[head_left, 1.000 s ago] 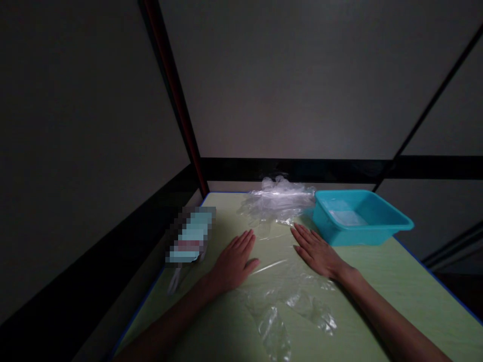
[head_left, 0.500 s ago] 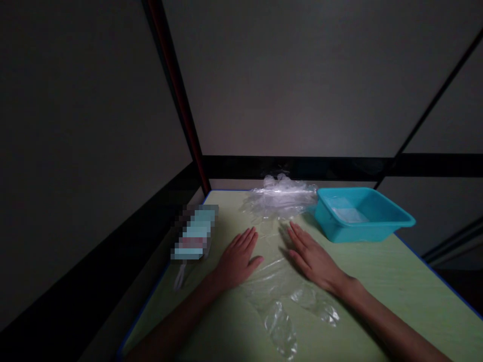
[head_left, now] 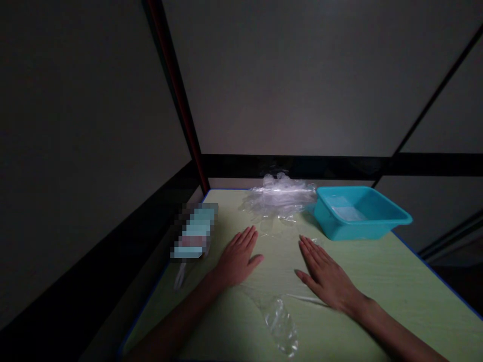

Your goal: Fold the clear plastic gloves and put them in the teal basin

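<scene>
A thin clear plastic sheet, which looks like a disposable glove [head_left: 281,327], lies spread on the table between and under my hands. Its see-through outline is hard to follow, but a crinkled lobe shows at the near end. My left hand [head_left: 237,256] rests flat on its left side, fingers together and thumb out. On the right side, my right hand [head_left: 326,274] also lies flat, palm down, with the thumb apart. A fold in the plastic runs near its wrist. Neither hand grasps anything.
A heap of crumpled clear plastic gloves [head_left: 279,196] lies at the table's far edge. Right of it stands a turquoise basin [head_left: 354,231] with a whitish flat item inside. A blurred-out pale green object [head_left: 196,234] with a strap is at the left edge. Walls enclose the pale green table [head_left: 400,286].
My right hand has slid to the right and slightly nearer to me, and the plastic between my hands has become smoother. My left hand has stayed put.
</scene>
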`<state>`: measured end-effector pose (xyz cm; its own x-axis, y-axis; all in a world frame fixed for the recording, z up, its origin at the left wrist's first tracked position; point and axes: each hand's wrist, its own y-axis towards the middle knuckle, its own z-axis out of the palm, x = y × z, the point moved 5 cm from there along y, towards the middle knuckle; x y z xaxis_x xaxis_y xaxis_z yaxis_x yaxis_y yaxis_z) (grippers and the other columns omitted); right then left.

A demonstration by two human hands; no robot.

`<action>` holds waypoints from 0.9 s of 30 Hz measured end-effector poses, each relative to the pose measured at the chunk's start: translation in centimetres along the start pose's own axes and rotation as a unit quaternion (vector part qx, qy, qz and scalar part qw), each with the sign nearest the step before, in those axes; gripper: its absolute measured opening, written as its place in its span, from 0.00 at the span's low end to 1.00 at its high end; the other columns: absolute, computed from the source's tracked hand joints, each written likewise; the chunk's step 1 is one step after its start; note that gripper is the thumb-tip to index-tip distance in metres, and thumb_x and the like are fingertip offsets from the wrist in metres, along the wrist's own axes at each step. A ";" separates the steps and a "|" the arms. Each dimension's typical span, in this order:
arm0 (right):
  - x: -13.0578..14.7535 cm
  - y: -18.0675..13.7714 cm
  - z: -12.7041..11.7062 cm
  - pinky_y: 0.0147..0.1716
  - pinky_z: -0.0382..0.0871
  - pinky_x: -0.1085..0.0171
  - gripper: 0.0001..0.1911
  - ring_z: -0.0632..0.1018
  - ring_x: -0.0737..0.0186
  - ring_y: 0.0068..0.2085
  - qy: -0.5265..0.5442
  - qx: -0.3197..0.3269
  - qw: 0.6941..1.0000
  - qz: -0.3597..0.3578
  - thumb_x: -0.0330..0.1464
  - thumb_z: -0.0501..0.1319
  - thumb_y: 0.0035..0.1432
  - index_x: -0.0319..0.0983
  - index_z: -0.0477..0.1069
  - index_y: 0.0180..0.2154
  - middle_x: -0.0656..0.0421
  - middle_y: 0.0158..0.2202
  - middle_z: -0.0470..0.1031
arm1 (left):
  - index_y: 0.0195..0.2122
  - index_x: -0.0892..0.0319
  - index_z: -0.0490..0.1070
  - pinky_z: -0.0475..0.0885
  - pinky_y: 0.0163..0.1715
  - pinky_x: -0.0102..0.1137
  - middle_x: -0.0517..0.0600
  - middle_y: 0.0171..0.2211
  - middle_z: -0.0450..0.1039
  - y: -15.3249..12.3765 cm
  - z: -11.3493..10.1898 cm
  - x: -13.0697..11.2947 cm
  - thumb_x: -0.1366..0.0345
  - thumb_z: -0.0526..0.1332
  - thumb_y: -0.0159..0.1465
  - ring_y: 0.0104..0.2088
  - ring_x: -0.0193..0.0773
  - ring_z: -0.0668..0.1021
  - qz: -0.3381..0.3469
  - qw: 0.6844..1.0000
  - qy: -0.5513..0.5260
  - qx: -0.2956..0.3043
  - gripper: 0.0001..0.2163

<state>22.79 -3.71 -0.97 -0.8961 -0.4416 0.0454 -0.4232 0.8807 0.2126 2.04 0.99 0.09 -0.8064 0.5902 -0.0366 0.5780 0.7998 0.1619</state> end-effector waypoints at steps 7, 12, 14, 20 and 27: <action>-1.5 -1.5 0.1 0.56 0.49 0.53 0.40 0.47 0.53 0.60 -0.013 -0.007 1.000 0.004 0.50 0.47 0.55 0.32 0.39 0.60 0.49 0.61 0.43 | 0.58 0.66 0.48 0.49 0.57 0.36 0.56 0.60 0.45 0.0 0.0 0.0 0.53 0.48 0.62 0.60 0.42 0.50 -0.001 1.000 -0.001 -0.001 0.28; -2.1 -2.0 0.1 0.56 0.49 0.52 0.42 0.46 0.52 0.61 -0.018 -0.002 1.000 0.005 0.52 0.47 0.54 0.34 0.37 0.60 0.50 0.61 0.42 | 0.59 0.66 0.46 0.49 0.57 0.37 0.58 0.60 0.44 -0.1 0.0 0.1 0.54 0.49 0.61 0.60 0.42 0.48 -0.010 1.000 -0.014 0.001 0.29; -2.1 -2.0 0.0 0.56 0.49 0.52 0.42 0.45 0.52 0.61 -0.016 -0.003 1.000 0.006 0.52 0.47 0.54 0.34 0.37 0.60 0.51 0.62 0.42 | 0.59 0.68 0.43 0.50 0.56 0.36 0.60 0.60 0.42 0.0 -0.2 0.4 0.54 0.49 0.61 0.60 0.42 0.48 -0.016 0.999 -0.032 0.013 0.31; -2.1 -2.0 0.0 0.56 0.48 0.52 0.41 0.45 0.52 0.61 -0.011 -0.009 1.000 0.001 0.52 0.47 0.54 0.35 0.38 0.60 0.51 0.61 0.42 | 0.59 0.65 0.40 0.46 0.57 0.40 0.59 0.61 0.38 1.1 -2.7 -0.5 0.52 0.46 0.61 0.60 0.42 0.44 -0.018 0.997 -0.068 0.020 0.30; -2.1 -2.0 0.2 0.55 0.49 0.52 0.41 0.46 0.52 0.61 -0.023 -0.008 1.000 -0.004 0.52 0.47 0.54 0.34 0.38 0.60 0.50 0.61 0.42 | 0.59 0.68 0.42 0.44 0.58 0.32 0.56 0.61 0.41 3.0 -1.8 -9.1 0.56 0.40 0.64 0.61 0.37 0.44 0.146 0.986 -0.084 0.014 0.26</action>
<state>25.48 -4.48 -1.68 -0.8984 -0.4393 -0.0003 -0.4276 0.8744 0.2293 10.87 -2.20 2.64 -0.5741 0.8040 -0.1552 0.7877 0.5940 0.1633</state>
